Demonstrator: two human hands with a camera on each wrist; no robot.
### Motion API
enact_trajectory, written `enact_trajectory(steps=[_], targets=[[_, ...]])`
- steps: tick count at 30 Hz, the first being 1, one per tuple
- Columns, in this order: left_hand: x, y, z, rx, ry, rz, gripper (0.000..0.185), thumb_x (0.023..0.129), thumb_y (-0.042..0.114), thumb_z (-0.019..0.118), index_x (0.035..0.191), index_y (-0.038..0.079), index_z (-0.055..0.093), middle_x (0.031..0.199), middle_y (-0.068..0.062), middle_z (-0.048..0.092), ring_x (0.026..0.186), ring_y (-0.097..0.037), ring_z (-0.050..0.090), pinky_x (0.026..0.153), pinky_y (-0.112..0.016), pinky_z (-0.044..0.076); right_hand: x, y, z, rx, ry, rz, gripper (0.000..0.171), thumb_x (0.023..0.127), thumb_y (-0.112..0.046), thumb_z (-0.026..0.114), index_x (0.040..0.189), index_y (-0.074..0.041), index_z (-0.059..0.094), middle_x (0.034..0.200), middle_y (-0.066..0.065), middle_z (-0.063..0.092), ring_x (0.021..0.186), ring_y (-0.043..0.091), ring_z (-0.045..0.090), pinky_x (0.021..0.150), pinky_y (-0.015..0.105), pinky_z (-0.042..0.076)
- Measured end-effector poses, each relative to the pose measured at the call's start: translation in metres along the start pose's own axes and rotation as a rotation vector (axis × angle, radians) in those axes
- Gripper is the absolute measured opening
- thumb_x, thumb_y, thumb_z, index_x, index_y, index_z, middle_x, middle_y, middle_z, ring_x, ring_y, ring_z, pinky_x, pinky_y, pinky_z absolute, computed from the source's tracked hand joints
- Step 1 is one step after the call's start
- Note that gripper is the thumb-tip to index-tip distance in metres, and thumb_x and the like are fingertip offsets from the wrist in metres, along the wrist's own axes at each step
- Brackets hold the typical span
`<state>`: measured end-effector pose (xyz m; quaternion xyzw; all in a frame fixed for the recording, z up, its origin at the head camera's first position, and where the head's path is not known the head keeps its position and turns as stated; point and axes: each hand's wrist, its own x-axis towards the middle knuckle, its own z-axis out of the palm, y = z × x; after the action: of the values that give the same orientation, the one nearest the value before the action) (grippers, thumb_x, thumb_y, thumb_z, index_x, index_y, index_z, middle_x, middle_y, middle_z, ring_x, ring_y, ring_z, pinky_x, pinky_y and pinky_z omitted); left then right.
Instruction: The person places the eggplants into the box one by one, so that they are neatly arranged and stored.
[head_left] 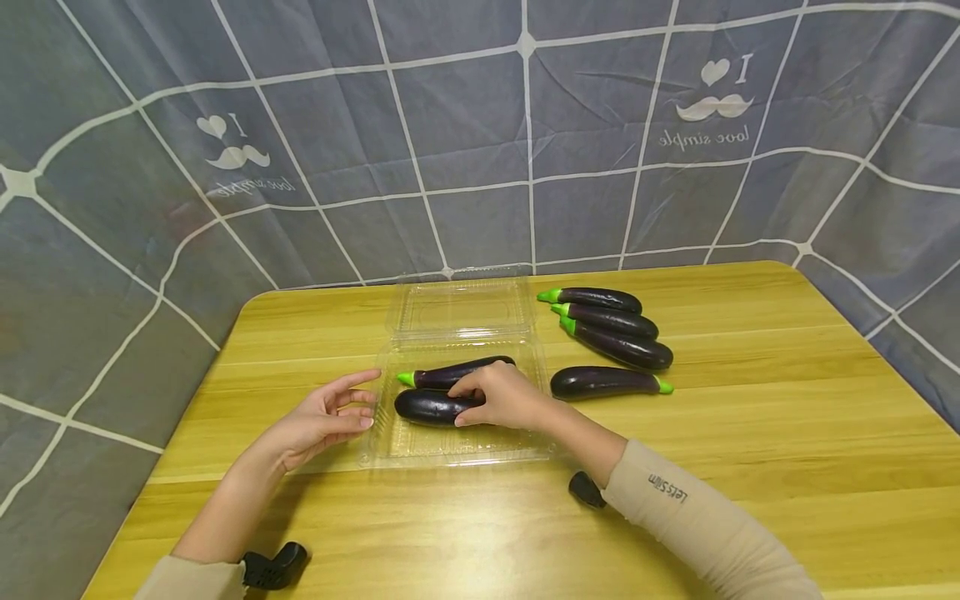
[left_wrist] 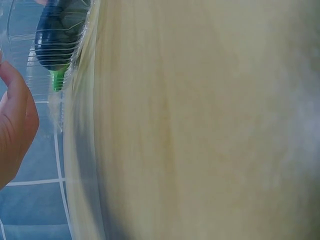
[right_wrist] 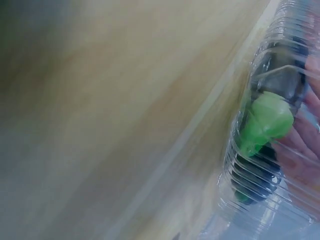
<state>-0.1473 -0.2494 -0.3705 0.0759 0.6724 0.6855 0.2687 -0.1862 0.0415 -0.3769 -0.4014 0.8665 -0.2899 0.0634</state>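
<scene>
Inside the clear plastic box (head_left: 390, 446), my right hand (head_left: 501, 398) curls over the near eggplant (head_left: 431, 407), fingers wrapped round its right end. Just beyond my knuckles lies a second eggplant (head_left: 457, 372), its green stem pointing left. My left hand (head_left: 322, 421) hovers relaxed, fingers straight, just beside the box's left edge, holding nothing. Further right of my grip, four more eggplants (head_left: 611, 333) rest on the wooden table (head_left: 787, 417), outside the box.
</scene>
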Motion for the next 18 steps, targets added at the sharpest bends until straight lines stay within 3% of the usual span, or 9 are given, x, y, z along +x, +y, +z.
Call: enact_trajectory(steps=[12,18], targets=[[0.0,0.0,0.0,-0.005,0.002,-0.001,0.07,0.087,-0.003,0.061,0.146,0.005,0.025,0.115,-0.009,0.045,0.09,-0.01,0.055,0.081,-0.025,0.052,-0.004,0.001,-0.006,0.069,0.007,0.018,0.031,0.079,-0.02,0.076,0.107,-0.008,0.07,0.104,0.003,0.068,0.085,0.013,0.062,0.072,0.02,0.049],[0.0,0.0,-0.001,-0.014,-0.004,0.0,0.069,0.087,-0.003,0.06,0.146,0.005,0.025,0.114,-0.008,0.046,0.09,-0.01,0.056,0.081,-0.025,0.051,-0.008,0.0,-0.013,0.132,-0.007,0.078,0.032,0.081,-0.022,0.073,0.11,-0.009,0.069,0.108,0.002,0.067,0.091,0.015,0.06,0.075,0.023,0.05]])
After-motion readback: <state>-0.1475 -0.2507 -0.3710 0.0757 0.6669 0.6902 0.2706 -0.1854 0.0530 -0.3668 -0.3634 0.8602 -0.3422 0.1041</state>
